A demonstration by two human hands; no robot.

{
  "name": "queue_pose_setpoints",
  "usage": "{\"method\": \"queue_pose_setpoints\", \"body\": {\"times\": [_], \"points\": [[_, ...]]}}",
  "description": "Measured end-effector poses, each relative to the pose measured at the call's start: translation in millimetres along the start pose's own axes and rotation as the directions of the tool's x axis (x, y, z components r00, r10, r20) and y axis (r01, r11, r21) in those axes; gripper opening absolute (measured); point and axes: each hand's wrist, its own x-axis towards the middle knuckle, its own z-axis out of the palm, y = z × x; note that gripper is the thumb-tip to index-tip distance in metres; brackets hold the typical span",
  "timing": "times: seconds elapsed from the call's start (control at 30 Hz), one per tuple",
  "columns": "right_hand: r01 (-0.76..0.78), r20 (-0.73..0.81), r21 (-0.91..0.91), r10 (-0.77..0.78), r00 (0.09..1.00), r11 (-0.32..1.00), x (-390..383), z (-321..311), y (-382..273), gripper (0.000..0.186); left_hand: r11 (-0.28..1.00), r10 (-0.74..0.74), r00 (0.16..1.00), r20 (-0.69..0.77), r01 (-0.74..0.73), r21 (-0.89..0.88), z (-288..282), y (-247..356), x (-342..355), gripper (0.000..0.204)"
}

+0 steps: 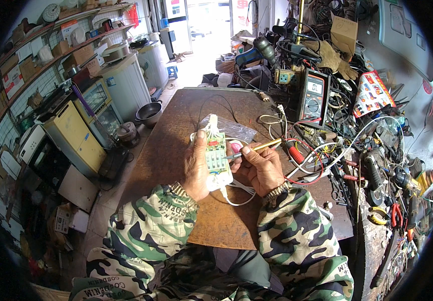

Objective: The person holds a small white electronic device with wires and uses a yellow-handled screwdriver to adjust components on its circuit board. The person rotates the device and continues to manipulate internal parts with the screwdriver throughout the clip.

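Over the middle of the worktable (pixel 176 150), my left hand (pixel 195 168) is closed on a small white device (pixel 216 165) with an open casing. Its face shows a pale green board with rows of small parts and a red piece near the top. White leads leave both of its ends. My right hand (pixel 265 170) pinches a thin pen-like tool (pixel 266 145) with a yellowish shaft. The tool's grey tip points at the board; whether it touches cannot be told. Something pink (pixel 236 146) shows behind the tool, partly hidden by my fingers.
A multimeter (pixel 313 98) stands upright at the table's right, with a red probe (pixel 294 152) and tangled leads nearby. Clear plastic film (pixel 239 131) lies beyond the device. Pliers (pixel 396 214) and heaped cables crowd the right bench. A wok (pixel 149 113) stands off the left edge.
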Motion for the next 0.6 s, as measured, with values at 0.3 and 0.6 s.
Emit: {"method": "queue_pose_setpoints", "body": {"times": [0.3, 0.6], "points": [[-0.015, -0.019, -0.032, 0.014, 1.000, 0.999, 0, 2, 0, 0.016, 1.000, -0.005, 1.000, -0.020, 0.005, 0.021, 1, 0, 0, 0.061], [0.036, -0.067, 0.014, -0.035, 0.997, 0.999, -1, 1, 1, 0.019, 0.997, 0.057, 0.998, 0.018, -0.058, 0.057, 4, 5, -3, 0.063]]}}
